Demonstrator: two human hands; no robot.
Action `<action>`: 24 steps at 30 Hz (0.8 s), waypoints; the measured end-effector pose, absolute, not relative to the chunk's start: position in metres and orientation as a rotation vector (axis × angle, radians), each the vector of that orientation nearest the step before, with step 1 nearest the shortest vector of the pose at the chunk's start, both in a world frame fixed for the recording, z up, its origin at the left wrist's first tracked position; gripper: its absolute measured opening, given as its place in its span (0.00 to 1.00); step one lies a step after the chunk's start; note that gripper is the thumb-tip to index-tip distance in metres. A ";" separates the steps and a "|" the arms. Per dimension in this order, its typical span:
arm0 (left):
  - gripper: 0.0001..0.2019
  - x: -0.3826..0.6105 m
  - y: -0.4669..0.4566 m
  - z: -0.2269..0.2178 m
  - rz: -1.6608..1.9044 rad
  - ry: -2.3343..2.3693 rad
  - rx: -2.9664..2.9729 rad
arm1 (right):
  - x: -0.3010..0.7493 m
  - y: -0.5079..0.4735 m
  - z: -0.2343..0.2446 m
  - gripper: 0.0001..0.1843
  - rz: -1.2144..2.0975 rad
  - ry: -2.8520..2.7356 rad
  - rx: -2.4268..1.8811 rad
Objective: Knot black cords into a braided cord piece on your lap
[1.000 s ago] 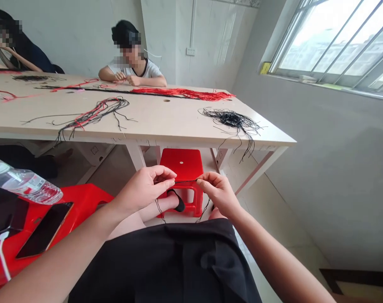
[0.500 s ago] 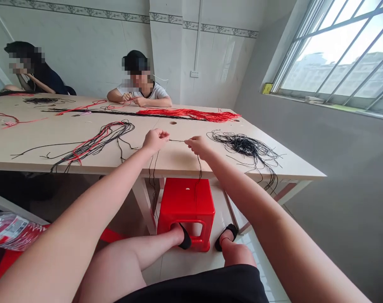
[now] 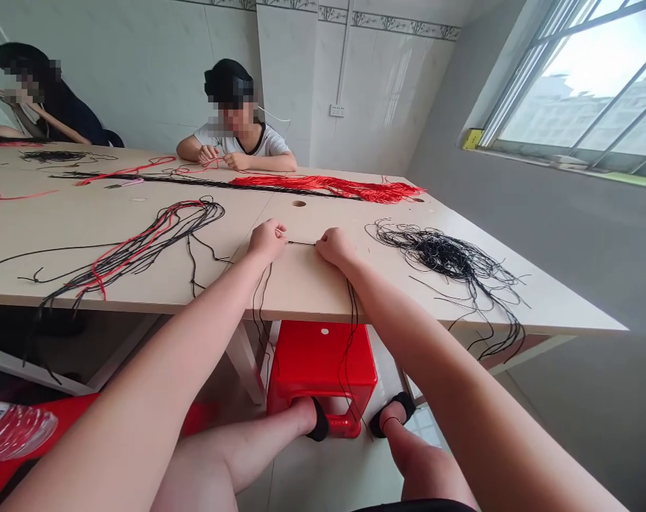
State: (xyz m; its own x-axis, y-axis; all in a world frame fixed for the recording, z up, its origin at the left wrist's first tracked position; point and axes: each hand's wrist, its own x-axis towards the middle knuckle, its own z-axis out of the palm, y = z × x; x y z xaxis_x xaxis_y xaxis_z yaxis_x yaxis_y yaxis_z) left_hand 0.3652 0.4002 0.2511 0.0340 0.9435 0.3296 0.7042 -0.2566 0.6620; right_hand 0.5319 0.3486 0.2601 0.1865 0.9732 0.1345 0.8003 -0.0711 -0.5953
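Note:
A thin black cord [image 3: 302,244] runs taut between my two hands, just above the table near its front edge. My left hand [image 3: 268,239] is closed on one end in a pinch. Closed on the other end is my right hand [image 3: 336,246], its fingertips partly hidden behind the knuckles. Loose black strands hang from both hands over the table edge. Left of my hands lies a looped bundle of black and red cords [image 3: 157,238]. To the right rests a tangled heap of black cord [image 3: 443,254].
Across the table [image 3: 312,295] sits a person [image 3: 237,142] handling red cord; another person [image 3: 61,107] is at the far left. A long bundle of red cords [image 3: 349,188] lies toward the back. Under the front edge stands a red stool [image 3: 323,359]. A barred window is at right.
The camera view has shifted, with the table edge now lower in the picture. Both hands have turned slightly and still hold the cord taut. The strands below my right hand hang longer.

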 end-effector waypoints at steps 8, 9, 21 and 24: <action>0.12 0.367 0.398 0.252 1.050 1.756 1.997 | 0.532 0.355 0.259 0.05 0.283 -1.714 -1.927; 0.12 0.367 0.397 0.252 1.045 1.758 1.999 | 0.532 0.355 0.258 0.05 0.273 -1.720 -1.927; 0.10 0.370 0.392 0.257 1.010 1.765 2.024 | 0.533 0.361 0.256 0.06 0.232 -1.712 -1.952; 0.10 0.370 0.392 0.257 1.010 1.769 2.029 | 0.534 0.362 0.256 0.06 0.232 -1.710 -1.956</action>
State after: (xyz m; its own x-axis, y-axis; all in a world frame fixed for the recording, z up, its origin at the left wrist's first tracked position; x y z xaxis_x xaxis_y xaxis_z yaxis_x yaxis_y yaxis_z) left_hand 0.3697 0.3921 0.2574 0.0134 0.9457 0.3248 0.7607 -0.2205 0.6106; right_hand 0.5336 0.3623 0.2557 0.1850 0.9602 0.2090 0.8696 -0.0609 -0.4899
